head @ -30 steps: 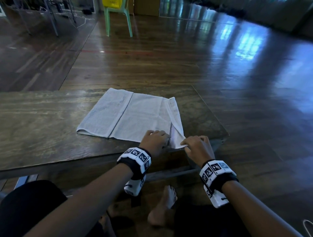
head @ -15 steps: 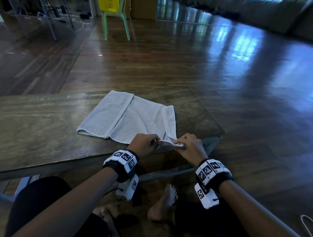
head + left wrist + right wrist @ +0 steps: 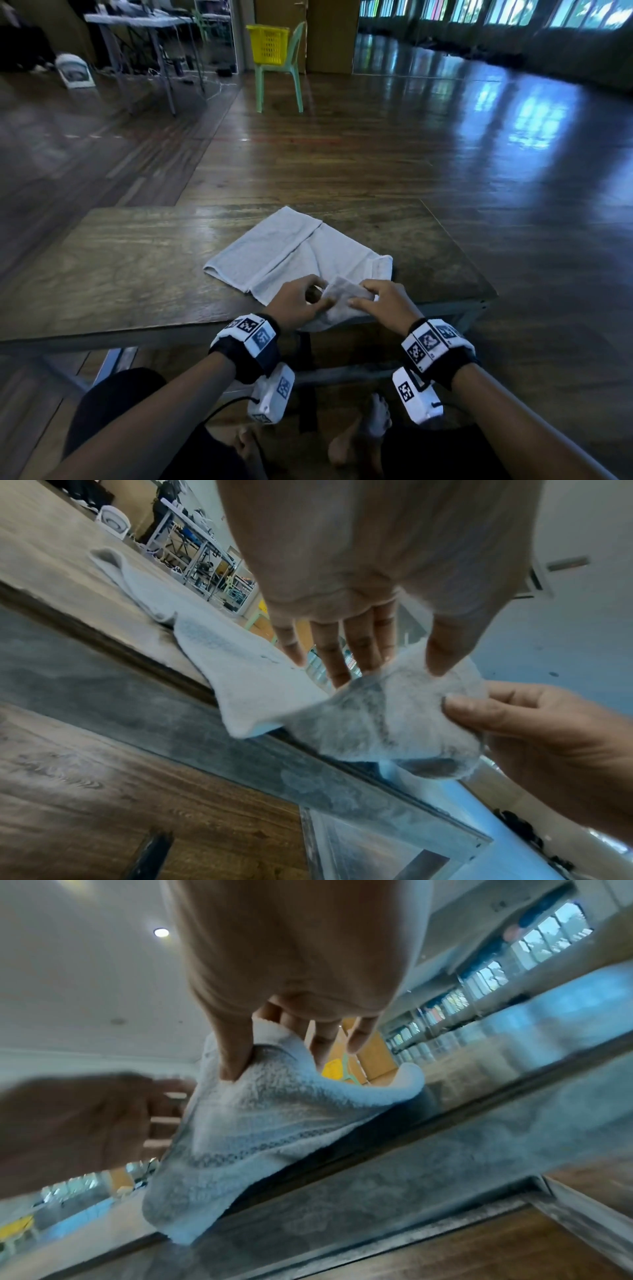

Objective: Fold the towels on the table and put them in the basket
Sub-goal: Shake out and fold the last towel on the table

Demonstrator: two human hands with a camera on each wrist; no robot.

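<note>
A white towel (image 3: 294, 250) lies partly folded on the wooden table (image 3: 120, 267), its near right corner lifted over the table's front edge. My left hand (image 3: 301, 301) pinches that raised corner between thumb and fingers (image 3: 363, 653). My right hand (image 3: 380, 301) pinches the same corner from the right, thumb (image 3: 236, 1053) under the cloth. The towel (image 3: 394, 710) bunches between both hands and hangs a little below the edge (image 3: 246, 1123). A yellow basket (image 3: 269, 44) sits on a green chair far across the floor.
The green chair (image 3: 281, 85) stands on the wooden floor beyond the table. A grey folding table (image 3: 144, 24) with cables and a white fan (image 3: 73, 72) is at the back left. My bare feet (image 3: 370, 431) are under the table's metal frame (image 3: 342, 370).
Both hands have taken hold of the towel's near right corner and lifted it off the table toward me. The head view has tilted up, showing the basket and chair.
</note>
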